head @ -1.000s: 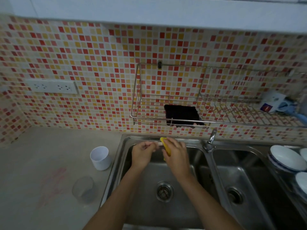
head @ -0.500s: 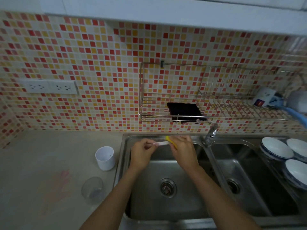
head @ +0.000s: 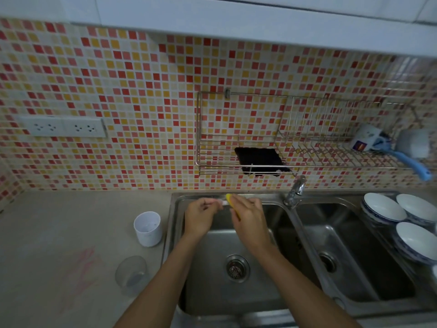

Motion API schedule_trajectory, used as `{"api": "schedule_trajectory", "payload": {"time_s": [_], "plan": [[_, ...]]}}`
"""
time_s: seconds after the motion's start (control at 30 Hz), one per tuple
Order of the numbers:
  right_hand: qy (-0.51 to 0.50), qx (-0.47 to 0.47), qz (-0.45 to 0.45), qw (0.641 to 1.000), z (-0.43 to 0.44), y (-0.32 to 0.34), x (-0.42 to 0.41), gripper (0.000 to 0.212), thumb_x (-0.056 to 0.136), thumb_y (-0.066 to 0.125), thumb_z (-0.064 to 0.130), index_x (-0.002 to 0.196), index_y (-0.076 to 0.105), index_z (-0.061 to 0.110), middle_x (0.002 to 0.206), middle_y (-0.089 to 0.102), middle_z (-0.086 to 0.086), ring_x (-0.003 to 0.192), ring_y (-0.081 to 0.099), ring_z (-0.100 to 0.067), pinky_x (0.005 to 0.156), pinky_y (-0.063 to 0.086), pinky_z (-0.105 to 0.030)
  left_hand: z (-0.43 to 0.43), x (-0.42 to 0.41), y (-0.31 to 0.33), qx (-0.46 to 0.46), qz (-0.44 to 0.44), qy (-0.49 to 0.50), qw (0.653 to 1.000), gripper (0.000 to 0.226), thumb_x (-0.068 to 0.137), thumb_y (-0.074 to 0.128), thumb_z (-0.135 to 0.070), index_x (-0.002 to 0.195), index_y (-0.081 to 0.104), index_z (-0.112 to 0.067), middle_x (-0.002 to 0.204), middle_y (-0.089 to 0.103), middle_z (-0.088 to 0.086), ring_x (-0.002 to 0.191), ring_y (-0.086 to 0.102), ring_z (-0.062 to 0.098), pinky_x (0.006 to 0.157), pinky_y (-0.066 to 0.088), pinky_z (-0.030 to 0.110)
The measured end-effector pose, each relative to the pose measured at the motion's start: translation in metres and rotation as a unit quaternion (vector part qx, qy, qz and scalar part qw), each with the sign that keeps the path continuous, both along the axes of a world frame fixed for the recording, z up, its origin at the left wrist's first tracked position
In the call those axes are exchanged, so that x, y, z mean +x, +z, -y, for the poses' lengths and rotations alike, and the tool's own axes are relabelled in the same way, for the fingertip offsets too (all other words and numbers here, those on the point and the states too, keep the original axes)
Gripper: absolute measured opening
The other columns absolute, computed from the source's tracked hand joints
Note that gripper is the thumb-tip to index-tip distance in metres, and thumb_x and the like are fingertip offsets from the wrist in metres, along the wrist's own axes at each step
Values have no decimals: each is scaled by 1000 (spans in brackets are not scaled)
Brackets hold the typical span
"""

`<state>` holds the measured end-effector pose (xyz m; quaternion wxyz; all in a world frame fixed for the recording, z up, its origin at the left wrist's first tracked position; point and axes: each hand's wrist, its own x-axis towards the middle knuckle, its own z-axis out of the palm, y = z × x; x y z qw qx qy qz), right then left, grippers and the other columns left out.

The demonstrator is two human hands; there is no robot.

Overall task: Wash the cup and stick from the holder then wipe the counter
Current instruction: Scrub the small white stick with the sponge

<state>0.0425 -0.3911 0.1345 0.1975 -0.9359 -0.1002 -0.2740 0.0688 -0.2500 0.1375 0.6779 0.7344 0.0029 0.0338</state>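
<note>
Over the left sink basin (head: 212,294), my left hand (head: 200,218) pinches a thin pale stick (head: 222,202) held level. My right hand (head: 248,221) grips a yellow sponge (head: 229,200) pressed against the stick's right end. A white cup (head: 148,228) stands upright on the counter (head: 47,245) just left of the sink. A clear plastic cup (head: 131,274) stands nearer to me, also on the counter. Pink smears (head: 81,268) mark the counter left of the clear cup.
A wire rack (head: 307,165) on the tiled wall holds a dark cloth (head: 260,159), a mug (head: 364,138) and a blue-handled brush (head: 411,162). The tap (head: 295,190) stands between the two basins. Three white bowls (head: 383,209) sit at the right. A wall socket (head: 63,126) is at the left.
The camera has drifted, shifting the scene slightly. Both hands keep the stick and sponge together above the left basin, with the sponge sliding a little along the stick.
</note>
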Motion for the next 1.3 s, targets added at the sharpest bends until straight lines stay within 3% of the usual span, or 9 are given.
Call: {"api": "schedule_trajectory", "payload": {"time_s": [0.17,0.23,0.4,0.57,0.77,0.9,1.03,1.1,1.3], "plan": [[3,-20,9,1000,11,7,5,36,79,74,16,114,66,19,111,69,7,92,52,-15,80,45,-26,3,-2,0,-15,-11,-35,999,9,86,68,-18,85,74,-10,79,76,4,79,71,18,85,56,37],[15,-45,-8,999,20,13,10,31,79,73,17,109,68,19,105,71,6,90,51,-14,77,45,-27,3,-4,1,21,4,-53,998,8,85,68,-19,84,73,-12,79,75,2,81,70,18,85,56,39],[67,-140,-16,988,32,20,14,23,83,67,18,106,67,20,102,70,6,85,46,-12,75,42,-26,-3,-5,6,152,87,-85,981,20,79,75,-18,97,67,-17,85,69,-6,79,64,4,73,53,18],[72,-142,-21,987,36,24,18,27,82,68,20,110,67,19,103,70,5,86,47,-14,76,44,-27,-6,-3,9,201,127,-91,967,14,81,72,-15,94,71,-19,83,69,-10,79,63,4,75,52,18],[12,-9,-38,999,29,15,14,29,88,64,21,117,65,22,113,68,8,97,56,-10,84,35,-18,-1,-2,5,152,110,-33,982,9,82,71,-14,91,72,-14,79,69,-8,73,63,2,66,49,9],[30,40,-40,998,1,6,-6,39,84,68,13,122,63,18,120,66,6,100,53,-12,85,33,-18,-2,0,-5,124,91,-19,988,7,82,72,-16,87,72,-11,77,72,-4,72,67,6,67,54,18],[22,41,-43,998,1,3,-6,42,84,68,10,124,62,18,122,65,4,101,50,-16,85,41,-21,0,-2,-13,77,47,-1,996,8,81,73,-16,85,73,-10,78,73,2,76,69,16,73,55,28],[-8,40,-68,997,11,1,-4,41,88,64,11,127,59,19,127,62,5,106,49,-17,88,36,-19,3,-4,-12,52,21,-8,998,8,81,73,-16,85,72,-10,79,73,6,78,68,21,74,54,30],[31,-14,-27,999,5,4,-8,43,81,71,13,123,62,19,121,65,6,97,53,-17,84,46,-27,8,-5,-8,-10,-27,-27,999,8,84,70,-17,83,71,-9,79,72,7,77,67,18,80,55,34]]}}
